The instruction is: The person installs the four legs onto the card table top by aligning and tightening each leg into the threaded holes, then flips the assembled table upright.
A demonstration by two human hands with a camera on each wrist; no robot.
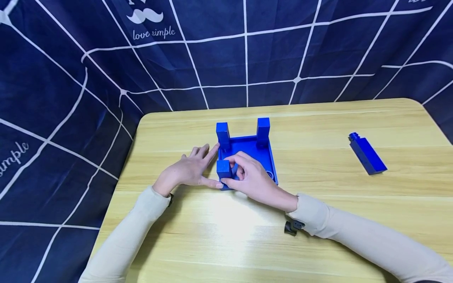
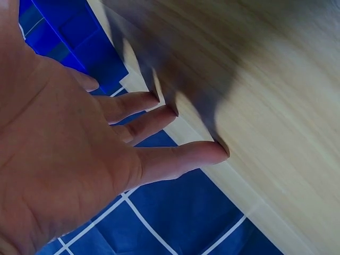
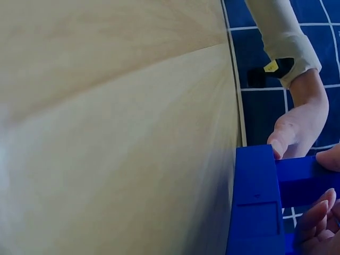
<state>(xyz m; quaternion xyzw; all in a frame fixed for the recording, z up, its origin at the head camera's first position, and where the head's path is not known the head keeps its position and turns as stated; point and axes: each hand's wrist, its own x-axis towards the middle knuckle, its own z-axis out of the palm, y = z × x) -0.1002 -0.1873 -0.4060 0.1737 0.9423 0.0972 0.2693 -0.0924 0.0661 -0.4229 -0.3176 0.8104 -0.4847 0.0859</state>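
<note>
A shallow blue square tray (image 1: pixel 247 149) lies on the table, with square blue legs standing at three of its corners. My right hand (image 1: pixel 255 179) pinches the near-left leg (image 1: pixel 223 169) between thumb and fingers; the right wrist view shows this leg (image 3: pixel 300 175) against the tray's side (image 3: pixel 255 186). At the tray's left edge my left hand (image 1: pixel 192 167) is spread, its thumb by the near corner and its index finger touching near the far-left leg (image 1: pixel 223 134). The far-right leg (image 1: pixel 263 131) stands upright. A round ring (image 1: pixel 270 174) shows at the near-right corner.
A loose blue leg (image 1: pixel 368 155) with a threaded end lies on the wooden table (image 1: pixel 318 141) at the right. Dark blue cloth (image 1: pixel 219 63) with white lines hangs behind the table and along its left side.
</note>
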